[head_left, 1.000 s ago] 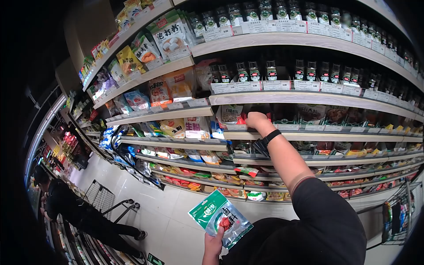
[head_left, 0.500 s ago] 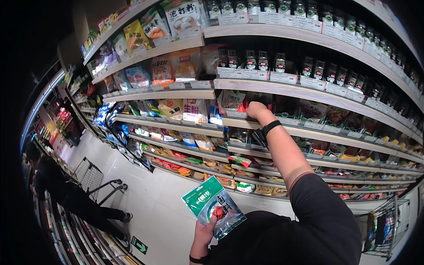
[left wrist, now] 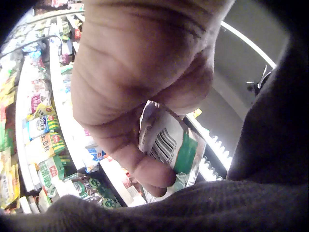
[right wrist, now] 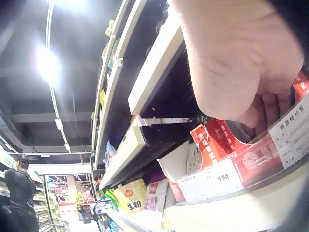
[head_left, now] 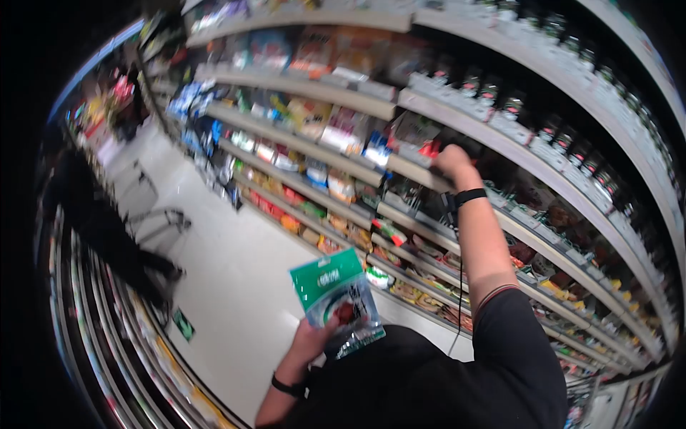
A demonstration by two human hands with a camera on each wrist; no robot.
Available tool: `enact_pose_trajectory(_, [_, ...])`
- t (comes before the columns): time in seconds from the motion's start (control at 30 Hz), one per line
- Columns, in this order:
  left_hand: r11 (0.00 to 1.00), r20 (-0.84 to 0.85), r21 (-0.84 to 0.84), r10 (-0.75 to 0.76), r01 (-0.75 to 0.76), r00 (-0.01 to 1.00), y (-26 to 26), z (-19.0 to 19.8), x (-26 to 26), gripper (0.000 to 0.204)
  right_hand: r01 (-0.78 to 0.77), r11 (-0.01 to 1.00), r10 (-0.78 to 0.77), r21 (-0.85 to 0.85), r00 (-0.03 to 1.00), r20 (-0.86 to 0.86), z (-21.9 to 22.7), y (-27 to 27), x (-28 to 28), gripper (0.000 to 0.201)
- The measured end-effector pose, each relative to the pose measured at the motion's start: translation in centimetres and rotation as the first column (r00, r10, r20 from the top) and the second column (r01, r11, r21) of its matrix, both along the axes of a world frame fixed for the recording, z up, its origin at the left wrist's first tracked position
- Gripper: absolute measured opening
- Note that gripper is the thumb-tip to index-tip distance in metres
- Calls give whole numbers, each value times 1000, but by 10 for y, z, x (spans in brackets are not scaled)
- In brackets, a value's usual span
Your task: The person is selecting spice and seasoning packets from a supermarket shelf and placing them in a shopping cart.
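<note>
Down by the body, my left hand (head_left: 311,339) grips a green and silver seasoning packet (head_left: 330,280), thumb across its front. The left wrist view has the fingers curled round this packet (left wrist: 183,162), its barcode side showing. My right hand (head_left: 453,160) reaches up to a shelf, inside a red display box (right wrist: 215,140). In the right wrist view the fingers of the right hand (right wrist: 236,63) point down behind the box's front wall. Their tips are hidden, so I cannot tell whether they hold anything.
Shelves of bagged powders and spice jars (head_left: 511,106) curve round the front and right. Price labels (right wrist: 212,181) line the shelf edge below the right hand. On the left, a person in dark clothes (head_left: 100,214) stands in the aisle by a shopping cart (head_left: 161,222).
The head view has swung and tilted, blurring the shelves. My right hand stays at the same box. The left hand still holds the packet, now more upright.
</note>
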State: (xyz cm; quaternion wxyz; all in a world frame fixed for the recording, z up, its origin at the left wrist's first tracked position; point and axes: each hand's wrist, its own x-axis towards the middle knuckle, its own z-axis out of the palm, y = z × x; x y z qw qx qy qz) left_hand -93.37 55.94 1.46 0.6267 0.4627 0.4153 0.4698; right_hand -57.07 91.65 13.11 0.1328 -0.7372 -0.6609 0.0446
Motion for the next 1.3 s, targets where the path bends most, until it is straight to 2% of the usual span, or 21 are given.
enact_pose_trajectory(0.03, [999, 41, -45, -22, 24, 999, -1, 13, 0, 38, -63, 995, 57, 82, 995, 79, -9, 7, 10, 29])
enact_pose_trajectory(0.1, [992, 116, -125, 6, 8, 993, -4, 27, 3, 41, -27, 990, 35, 139, 998, -52, 6, -14, 6, 30])
enact_pose_trajectory(0.17, [990, 144, -140, 11, 10, 989, -5, 23, 2, 41, -113, 901, 172, 419, 979, -107, -8, -21, 11, 31])
enact_pose_trajectory(0.2, [988, 171, -151, 43, -17, 984, -6, 21, 2, 41, -164, 878, 258, 449, 954, -155, -11, -33, 3, 31])
enact_pose_trajectory(0.23, [987, 196, -159, 68, -37, 978, -6, 18, 3, 41, -204, 852, 335, 483, 920, -201, -10, -50, -1, 33])
enact_pose_trajectory(0.3, [969, 283, -246, 92, -21, 955, -5, 20, 3, 42, -287, 815, 514, 503, 759, -399, -10, -104, -35, 29])
enact_pose_trajectory(0.37, [963, 322, -269, 103, -13, 941, -3, 18, 4, 42, -408, 868, 474, 283, 510, -718, -7, -172, -79, 32])
enact_pose_trajectory(0.43, [967, 313, -254, 73, 10, 947, -2, 15, 7, 42, -523, 841, 372, 134, 381, -846, -16, -230, -111, 36])
enact_pose_trajectory(0.5, [970, 284, -239, 33, 38, 958, 0, 16, 9, 42, -683, 730, 238, -13, 272, -933, -50, -255, -113, 41])
enact_pose_trajectory(0.57, [981, 284, -190, 27, 28, 958, 3, 12, 15, 41, -836, 538, 31, -109, 149, -988, -64, -271, -118, 38])
enact_pose_trajectory(0.67, [991, 269, -130, 19, 17, 963, 5, 12, 24, 38, -868, 468, 28, -166, 202, -979, -57, -287, -116, 33])
enact_pose_trajectory(0.7, [994, 262, -113, 17, 13, 965, 5, 13, 27, 37, -853, 502, 34, -143, 184, -982, -59, -292, -116, 30])
enact_pose_trajectory(0.83, [998, -132, -45, 26, -33, 991, 8, 5, 23, 33, -773, 632, 69, -52, 123, -990, -77, -307, -106, 23])
enact_pose_trajectory(0.9, [997, -312, 74, 2, 23, 950, 11, 1, 25, 31, -750, 657, 91, -77, 180, -979, -83, -312, -96, 23])
enact_pose_trajectory(0.97, [994, -358, 32, -90, 109, 929, 10, 11, 37, 31, -667, 745, 128, -6, 152, -980, -71, -319, -88, 24])
enact_pose_trajectory(1.0, [988, -340, -6, -145, 152, 929, 10, 10, 42, 28, -656, 753, 96, -53, 188, -977, -78, -320, -80, 25])
enact_pose_trajectory(1.03, [981, -326, -48, -194, 189, 925, 11, 10, 45, 25, -631, 770, 80, -94, 242, -967, -64, -325, -74, 27])
enact_pose_trajectory(1.1, [973, -360, -67, -231, 222, 904, 17, 4, 52, 16, -571, 807, 65, -152, 342, -937, -69, -333, -68, 30])
enact_pose_trajectory(1.2, [961, -279, -76, -277, 266, 919, 23, 0, 71, 14, -483, 859, -15, -168, 305, -952, -67, -350, -54, 36])
enact_pose_trajectory(1.3, [932, -281, -39, -357, 361, 891, 24, -1, 94, 17, -345, 910, -66, -232, 430, -900, -71, -370, -33, 38])
